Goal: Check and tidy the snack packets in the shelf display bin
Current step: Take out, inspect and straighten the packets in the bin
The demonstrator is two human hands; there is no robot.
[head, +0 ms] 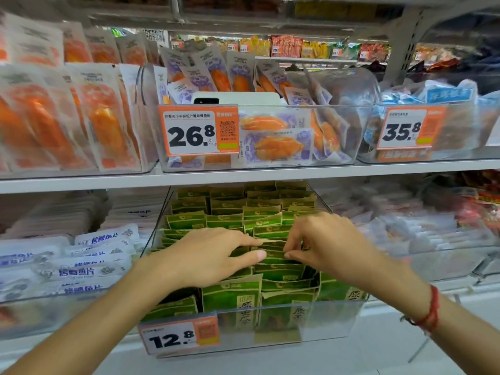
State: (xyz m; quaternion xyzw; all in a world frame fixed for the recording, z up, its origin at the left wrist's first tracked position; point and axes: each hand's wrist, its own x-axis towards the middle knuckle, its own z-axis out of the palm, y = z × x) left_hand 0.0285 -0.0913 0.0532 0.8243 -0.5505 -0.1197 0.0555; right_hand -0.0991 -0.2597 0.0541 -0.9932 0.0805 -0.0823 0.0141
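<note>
Honestly, head view: green snack packets (pixel 232 296) are sitting upright in rows in the clear display bin (pixel 303 334) at 6 o'clock. Left hand (pixel 208 255) is lying flat on them, fingers straight; right hand (pixel 322 244) is pinching packet tops. They're looking light, crinkly, floppy, so grabbing by the top edges seems best. Tags are reading 12.8 (pixel 173 339), 26.8 (pixel 192 136), 35.8 (pixel 403 131).

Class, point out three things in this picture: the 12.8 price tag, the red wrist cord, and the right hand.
12.8 price tag (pixel 173 340): head view, on the printed digits.
Red wrist cord (pixel 433 307): head view, on the strand across the right wrist.
Right hand (pixel 322 242): head view, on the back of the hand.
</note>
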